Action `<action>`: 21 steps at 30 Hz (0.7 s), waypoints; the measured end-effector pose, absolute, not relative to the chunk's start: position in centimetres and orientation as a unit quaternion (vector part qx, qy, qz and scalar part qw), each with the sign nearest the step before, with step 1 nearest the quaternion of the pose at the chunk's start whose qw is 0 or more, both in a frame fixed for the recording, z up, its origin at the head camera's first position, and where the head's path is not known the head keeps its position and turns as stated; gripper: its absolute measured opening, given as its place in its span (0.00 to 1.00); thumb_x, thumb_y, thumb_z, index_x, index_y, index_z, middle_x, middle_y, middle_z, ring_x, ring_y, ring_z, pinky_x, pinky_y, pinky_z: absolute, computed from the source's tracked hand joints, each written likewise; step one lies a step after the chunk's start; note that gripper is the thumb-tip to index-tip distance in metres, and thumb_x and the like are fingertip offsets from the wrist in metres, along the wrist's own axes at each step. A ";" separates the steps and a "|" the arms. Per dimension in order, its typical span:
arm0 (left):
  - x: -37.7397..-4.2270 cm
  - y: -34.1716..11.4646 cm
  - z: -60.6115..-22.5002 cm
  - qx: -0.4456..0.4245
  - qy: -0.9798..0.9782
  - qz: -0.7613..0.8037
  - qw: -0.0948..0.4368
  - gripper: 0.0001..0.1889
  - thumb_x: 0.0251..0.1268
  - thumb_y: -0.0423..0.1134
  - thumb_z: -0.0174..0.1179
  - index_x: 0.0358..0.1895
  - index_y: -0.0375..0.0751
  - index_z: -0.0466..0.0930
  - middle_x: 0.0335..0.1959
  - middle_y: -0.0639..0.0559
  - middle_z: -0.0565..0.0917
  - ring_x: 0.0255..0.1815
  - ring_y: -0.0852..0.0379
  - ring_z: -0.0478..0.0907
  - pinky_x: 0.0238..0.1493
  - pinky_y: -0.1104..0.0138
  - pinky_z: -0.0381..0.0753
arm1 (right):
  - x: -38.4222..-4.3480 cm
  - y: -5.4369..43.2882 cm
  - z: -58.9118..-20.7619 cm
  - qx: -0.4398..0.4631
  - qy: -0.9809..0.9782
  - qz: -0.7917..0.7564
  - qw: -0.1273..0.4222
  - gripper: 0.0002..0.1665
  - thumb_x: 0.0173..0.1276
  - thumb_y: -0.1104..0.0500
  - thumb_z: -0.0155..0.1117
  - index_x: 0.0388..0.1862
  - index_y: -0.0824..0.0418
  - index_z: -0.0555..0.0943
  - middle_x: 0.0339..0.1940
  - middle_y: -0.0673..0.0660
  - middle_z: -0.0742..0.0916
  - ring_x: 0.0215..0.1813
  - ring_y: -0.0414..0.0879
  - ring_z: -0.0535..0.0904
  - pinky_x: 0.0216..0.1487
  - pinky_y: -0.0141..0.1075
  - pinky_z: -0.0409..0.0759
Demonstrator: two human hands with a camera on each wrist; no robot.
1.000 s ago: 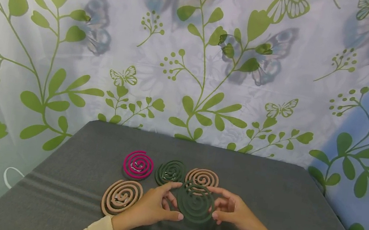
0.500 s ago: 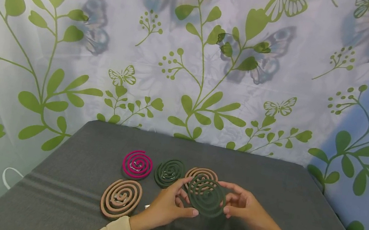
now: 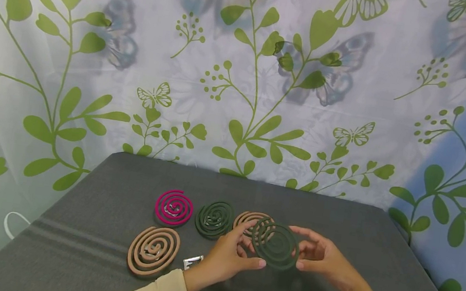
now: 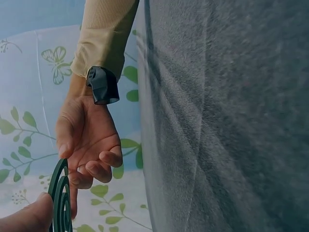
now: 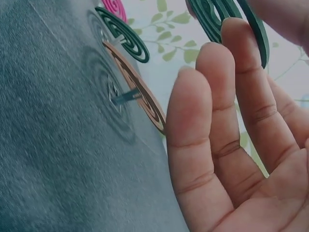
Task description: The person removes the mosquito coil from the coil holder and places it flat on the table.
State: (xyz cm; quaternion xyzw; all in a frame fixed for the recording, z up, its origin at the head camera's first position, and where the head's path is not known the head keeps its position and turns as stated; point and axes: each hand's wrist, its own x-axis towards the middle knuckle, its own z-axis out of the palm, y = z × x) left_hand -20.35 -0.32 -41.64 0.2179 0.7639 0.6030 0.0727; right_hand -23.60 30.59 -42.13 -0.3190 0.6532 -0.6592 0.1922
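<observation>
A dark green mosquito coil [image 3: 276,246] is held up between both hands, above the table. My left hand [image 3: 231,253] pinches its left edge, thumb in front and fingers behind. On the opposite edge my right hand [image 3: 323,263] holds it between thumb and fingers; its other fingers are loosely bent in the right wrist view. The coil appears edge-on in the left wrist view, where its green rings [image 4: 61,198] sit between the two hands. Beside the left wrist lies a small silver metal stand [image 3: 193,261], partly covered by the forearm.
Behind the hands, a pink coil [image 3: 173,208], another green coil [image 3: 214,219] and a tan coil [image 3: 245,222] form a row, raised on metal stands. A second tan coil [image 3: 153,251] stands nearer at left. The grey table [image 3: 376,263] ends at a patterned curtain [image 3: 191,125].
Both hands have moved right with the green coil, and slightly up. The metal stand by the left wrist has come into sight. The other coils have stayed in place.
</observation>
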 end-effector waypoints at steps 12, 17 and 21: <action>-21.2 2.6 -42.0 0.208 0.759 0.615 0.052 0.46 0.65 0.33 0.79 0.83 0.39 0.64 0.41 0.52 0.83 0.29 0.61 0.78 0.29 0.69 0.77 | -24.0 32.8 -42.0 -0.298 0.675 -0.652 0.176 0.39 0.79 0.74 0.60 0.79 0.40 0.75 0.49 0.48 0.89 0.49 0.41 0.87 0.49 0.39 0.87; -21.5 3.5 -42.4 0.208 0.768 0.604 0.035 0.45 0.63 0.34 0.80 0.82 0.39 0.67 0.37 0.55 0.86 0.28 0.63 0.78 0.31 0.69 0.79 | -24.2 33.6 -42.2 -0.295 0.678 -0.649 0.178 0.40 0.80 0.74 0.59 0.79 0.39 0.75 0.49 0.48 0.88 0.49 0.41 0.87 0.48 0.39 0.87; -21.8 4.2 -42.8 0.210 0.769 0.602 0.036 0.44 0.65 0.36 0.80 0.82 0.40 0.67 0.36 0.57 0.87 0.27 0.65 0.78 0.31 0.69 0.80 | -24.4 34.3 -42.4 -0.291 0.682 -0.648 0.175 0.40 0.80 0.75 0.59 0.79 0.38 0.75 0.49 0.48 0.88 0.47 0.41 0.87 0.48 0.39 0.87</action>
